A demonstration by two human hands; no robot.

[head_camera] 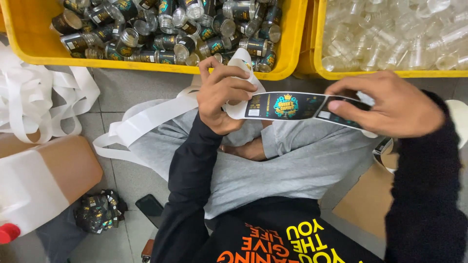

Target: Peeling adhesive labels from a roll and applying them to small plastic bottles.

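Note:
My left hand [222,92] grips a white backing strip [161,113] where it bends over my fingers. A black sticker label [285,105] with a teal and gold emblem stretches between both hands. My right hand [390,104] pinches the label's right end between thumb and fingers. Both hands hover over my lap, above my crossed legs in grey trousers. The strip's white tail trails down to the left across my knee.
A yellow crate [39,51] ahead holds several labelled small jars. A second yellow crate [319,68] at right holds clear unlabelled jars. Loose white backing tape [34,100] piles at left. A brown jug [53,170], crumpled labels [100,212], a phone [149,208] and cardboard [365,199] lie nearby.

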